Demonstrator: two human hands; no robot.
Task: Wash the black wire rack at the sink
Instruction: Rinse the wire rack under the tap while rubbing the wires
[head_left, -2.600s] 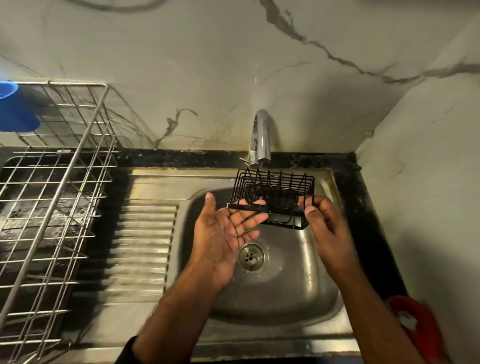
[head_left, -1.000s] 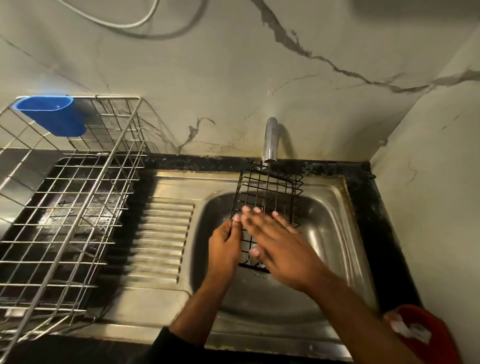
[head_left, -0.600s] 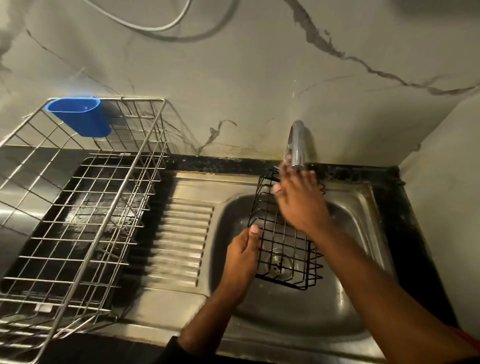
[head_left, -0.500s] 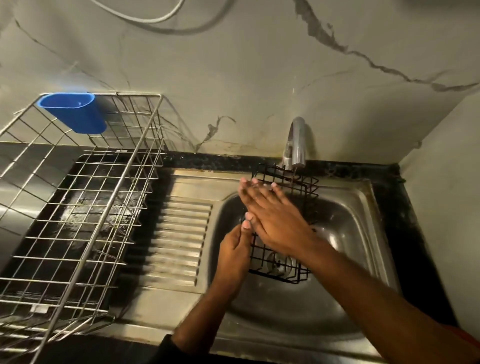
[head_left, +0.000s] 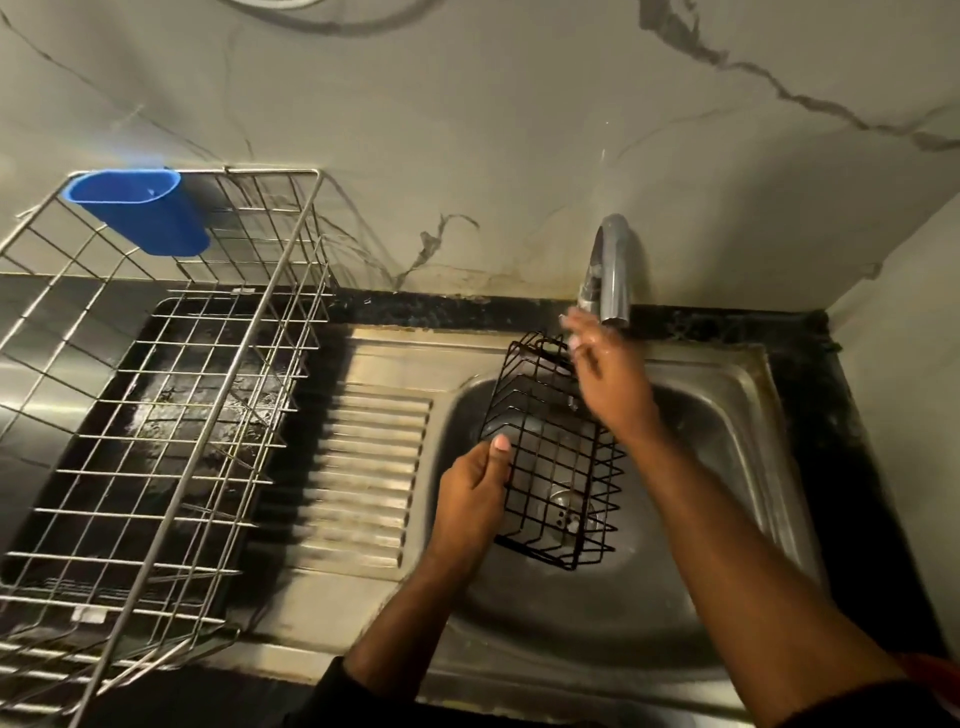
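The left hand (head_left: 475, 496) grips the black wire rack (head_left: 553, 457) tilted over the steel sink basin (head_left: 727, 415); the right hand (head_left: 608, 374), fingers loose and holding nothing, rubs its upper wires under the chrome tap (head_left: 610, 270); best to hold steady, turning each face into the flow.

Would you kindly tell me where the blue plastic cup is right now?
In the head view, the blue plastic cup hangs at upper left on the steel dish rack's back corner, against the wall, left of the sink.

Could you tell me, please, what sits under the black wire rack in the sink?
Through the rack's wires, the sink's steel basin and round drain show beneath it. The right hand and forearm cover the upper right part, so nothing can be told there.
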